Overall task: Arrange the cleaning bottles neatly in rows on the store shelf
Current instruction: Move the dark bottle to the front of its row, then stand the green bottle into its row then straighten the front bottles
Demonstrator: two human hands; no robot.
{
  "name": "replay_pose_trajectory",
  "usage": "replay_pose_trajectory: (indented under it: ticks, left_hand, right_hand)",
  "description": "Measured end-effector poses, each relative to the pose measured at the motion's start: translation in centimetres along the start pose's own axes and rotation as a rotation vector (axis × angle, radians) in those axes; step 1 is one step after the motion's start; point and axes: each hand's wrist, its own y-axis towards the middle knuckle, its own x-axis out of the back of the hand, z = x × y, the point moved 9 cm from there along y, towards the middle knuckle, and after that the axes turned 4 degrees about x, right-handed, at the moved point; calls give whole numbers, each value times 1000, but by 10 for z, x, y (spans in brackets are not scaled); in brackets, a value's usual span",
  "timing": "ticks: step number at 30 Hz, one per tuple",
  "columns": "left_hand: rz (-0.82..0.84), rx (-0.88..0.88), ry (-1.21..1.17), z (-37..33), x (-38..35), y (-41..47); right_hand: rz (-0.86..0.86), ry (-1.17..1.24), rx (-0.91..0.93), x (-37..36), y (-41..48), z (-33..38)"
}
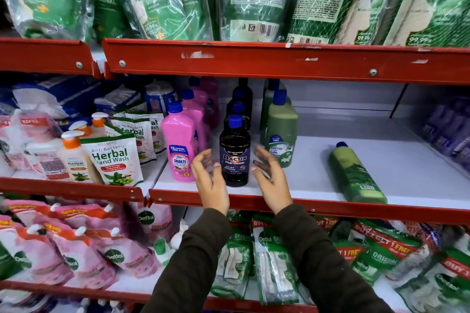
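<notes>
On the white middle shelf (318, 180) three rows of blue-capped bottles run front to back: pink Shakti bottles (181, 145), black Bactin floor cleaner bottles (235, 155) and green Bactin bottles (279, 134). The front black bottle stands upright near the shelf edge. My left hand (209, 178) hovers just left of it and my right hand (270, 175) just right of it, both with fingers spread, holding nothing. One more green bottle (357, 175) lies on its side at the right of the shelf.
The red shelf lip (279, 202) runs below my wrists. Herbal hand wash pouches (114, 160) and pump bottles (73, 155) fill the left bay. Purple packs (447, 132) sit at the far right. Green Dettol pouches (157, 0) hang above; more pouches lie on the shelf below.
</notes>
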Motion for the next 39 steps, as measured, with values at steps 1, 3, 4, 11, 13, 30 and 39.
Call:
replay_pose_trajectory:
  ticks: [1, 3, 4, 11, 13, 30, 39]
  left_hand:
    - [-41, -61, 22, -6, 0, -8]
    - [-59, -156, 65, -15, -11, -23]
    - [-34, -182, 73, -17, -22, -29]
    - [337, 11, 111, 7, -129, -69]
    - [445, 78, 217, 21, -163, -76]
    - [742, 412, 406, 64, -262, -110]
    - [494, 172, 127, 16, -191, -81]
  right_hand:
    - [-36, 19, 11, 8, -3, 1]
    - [-122, 44, 45, 27, -10, 6]
    - [-162, 40, 69, 38, -13, 10]
    - [-423, -332, 67, 154, -24, 21]
    - [-484, -554, -117, 197, -26, 14]
    - [-429, -132, -351, 279, -30, -35]
    - [-268, 17, -58, 206, -22, 0]
